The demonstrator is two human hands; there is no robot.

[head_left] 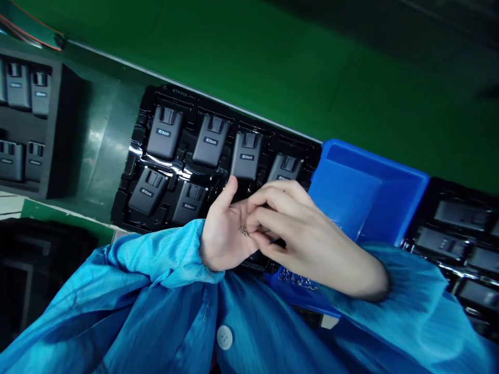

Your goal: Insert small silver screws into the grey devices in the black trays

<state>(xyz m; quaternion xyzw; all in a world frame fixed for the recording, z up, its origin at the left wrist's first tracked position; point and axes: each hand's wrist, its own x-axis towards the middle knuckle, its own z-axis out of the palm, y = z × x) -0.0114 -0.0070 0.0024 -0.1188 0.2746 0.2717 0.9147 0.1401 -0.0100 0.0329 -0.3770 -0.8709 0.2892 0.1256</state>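
Apparently Partway, with Handling in Progress

Taking the hands as the clock's centre, the glossy green work surface (105, 119) shows at ten o'clock. The black moulded plastic tray (179, 93) lies between ten and eleven, and the open blue plastic bin (351, 197) between two and three. Six dark grey rectangular cases (163, 145) already sit visibly in that tray; whether anything is fitted to them cannot be told. The bare right hand (296, 234) angles in from four o'clock, thumb and fingers gathered at the left palm; whether they pinch anything is hidden. The bare left hand (224, 234) lies spread, palm up, cradling tiny silvery metal pieces (244, 231). These seem not yet dealt with, and more silvery pieces (296, 280) lie on blue plastic (300, 300) at five o'clock, so work likely remains.
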